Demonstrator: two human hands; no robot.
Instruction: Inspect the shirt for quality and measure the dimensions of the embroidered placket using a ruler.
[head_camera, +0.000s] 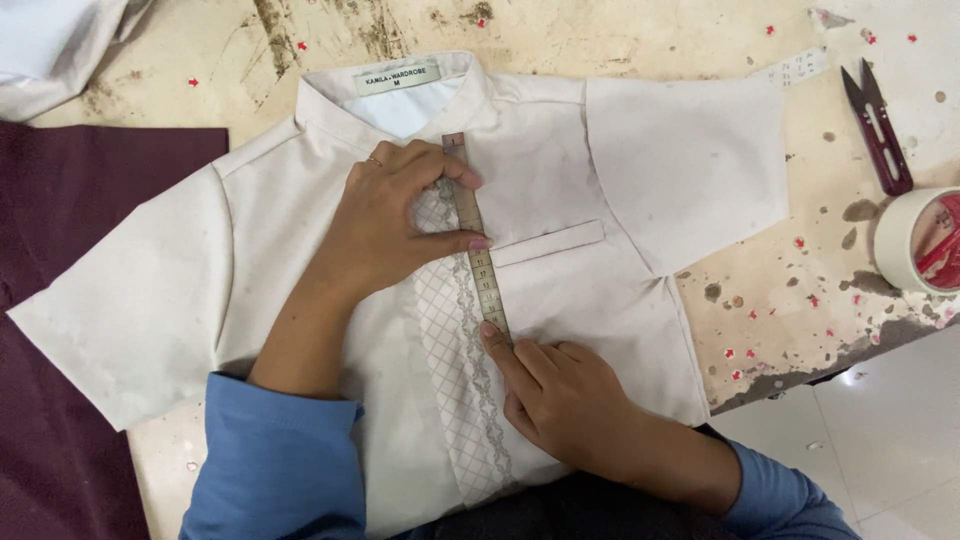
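Note:
A cream short-sleeved shirt (620, 170) lies flat on the worktable, collar away from me, with a patterned strip down its front. A measuring tape (478, 240) runs down the placket from below the collar. My left hand (390, 215) pins the tape's upper part between thumb and fingers. My right hand (560, 395) presses its lower end with the index fingertip, just below the chest pocket (548, 243). Both arms wear blue sleeves.
Dark red thread snips (880, 130) lie at the right, beside a roll of white tape (900, 240). A maroon cloth (60, 300) covers the left. White fabric (50, 45) is bunched at top left. The stained table's edge (800, 375) runs at lower right.

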